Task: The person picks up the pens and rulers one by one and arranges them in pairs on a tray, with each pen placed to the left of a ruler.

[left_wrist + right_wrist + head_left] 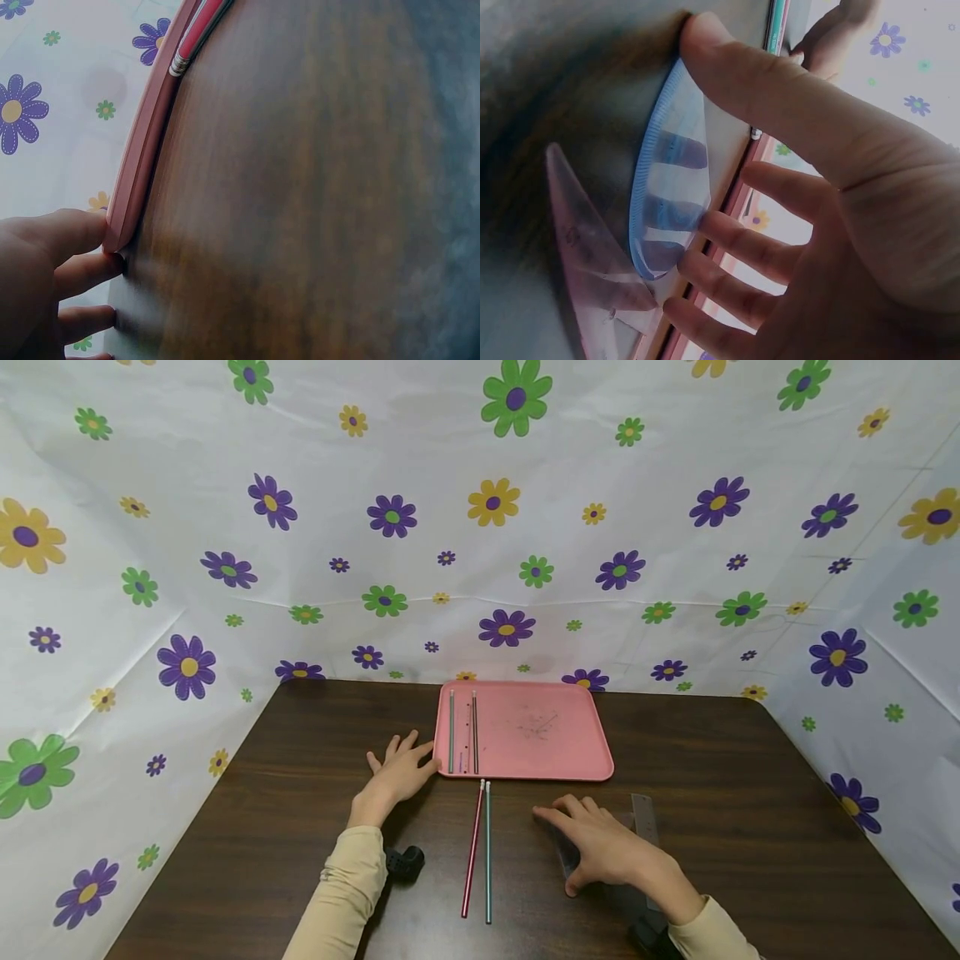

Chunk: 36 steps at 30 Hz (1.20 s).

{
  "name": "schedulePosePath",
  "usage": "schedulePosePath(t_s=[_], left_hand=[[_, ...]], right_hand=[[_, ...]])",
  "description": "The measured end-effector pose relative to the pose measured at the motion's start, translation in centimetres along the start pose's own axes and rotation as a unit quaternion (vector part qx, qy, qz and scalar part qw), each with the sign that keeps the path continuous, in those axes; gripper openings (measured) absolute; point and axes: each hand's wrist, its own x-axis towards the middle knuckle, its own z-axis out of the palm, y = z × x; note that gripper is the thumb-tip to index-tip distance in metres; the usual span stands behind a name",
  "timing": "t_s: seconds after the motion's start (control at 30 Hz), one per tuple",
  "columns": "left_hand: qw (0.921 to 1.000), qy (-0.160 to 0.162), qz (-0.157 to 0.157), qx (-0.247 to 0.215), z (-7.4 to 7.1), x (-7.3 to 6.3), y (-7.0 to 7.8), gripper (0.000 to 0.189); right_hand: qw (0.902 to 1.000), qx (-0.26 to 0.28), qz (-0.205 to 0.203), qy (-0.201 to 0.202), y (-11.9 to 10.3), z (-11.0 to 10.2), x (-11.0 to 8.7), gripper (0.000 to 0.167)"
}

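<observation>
My left hand has its fingers spread at the near left corner of the pink tray, touching its rim. Inside the tray lie a teal pencil, a dark pencil and some thin small pieces. My right hand arches over a clear protractor with a blue curved edge. Its thumb is at one end and its fingertips are along the straight side; a firm grip does not show. Beside the protractor, a pinkish see-through set square shows in the right wrist view.
A red pencil and a teal pencil lie side by side on the dark wooden table, between the hands. A grey ruler lies partly under the right forearm. A flowered cloth hangs behind the table.
</observation>
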Motion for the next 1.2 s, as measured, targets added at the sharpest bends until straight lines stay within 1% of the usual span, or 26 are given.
schedulePosePath(t_s=[0.17,0.33,0.43,0.5,0.57,0.67,0.73,0.83,0.97,1.07,1.2], left_hand=[[1.0,0.001,0.001,-0.003,0.0,-0.1,0.1,0.055],[1.0,-0.002,0.002,-0.009,0.0,-0.2,0.3,0.055],[1.0,0.0,0.002,-0.008,0.0,-0.2,0.3,0.055],[1.0,0.001,0.002,-0.007,0.0,-0.1,0.4,0.055],[1.0,0.001,0.001,-0.006,0.0,-0.1,0.4,0.055],[1.0,0.002,0.002,-0.007,0.0,0.0,0.4,0.055],[1.0,0.002,0.0,-0.006,0.0,0.0,0.3,0.055],[1.0,0.003,-0.001,-0.006,0.0,0.0,0.2,0.055],[1.0,0.003,-0.001,-0.005,0.0,0.0,0.1,0.055],[1.0,0.004,-0.001,-0.005,-0.1,0.0,0.1,0.055],[1.0,0.005,-0.003,-0.005,-0.1,-0.1,0.1,0.055]], right_hand=[[0.9998,0.008,0.003,-0.015,-0.1,-0.3,0.3,0.105],[0.9994,0.011,0.015,-0.03,0.0,-0.7,0.7,0.108],[0.9992,0.02,0.018,-0.031,0.1,-0.8,0.8,0.105],[0.9993,0.026,0.02,-0.015,0.1,-0.8,0.8,0.099],[0.9991,0.022,0.033,0.016,0.1,-0.6,0.8,0.088],[0.995,0.011,0.072,0.069,0.0,-0.3,0.8,0.073],[0.9911,0.002,0.1,0.087,-0.3,-0.2,0.8,0.068],[0.9883,-0.01,0.125,0.086,-0.7,0.0,0.7,0.066],[0.9869,-0.035,0.139,0.075,-1.4,0.1,0.6,0.065],[0.9871,-0.045,0.136,0.071,-1.8,0.2,0.5,0.064],[0.9881,-0.057,0.122,0.074,-2.4,0.9,0.6,0.066]])
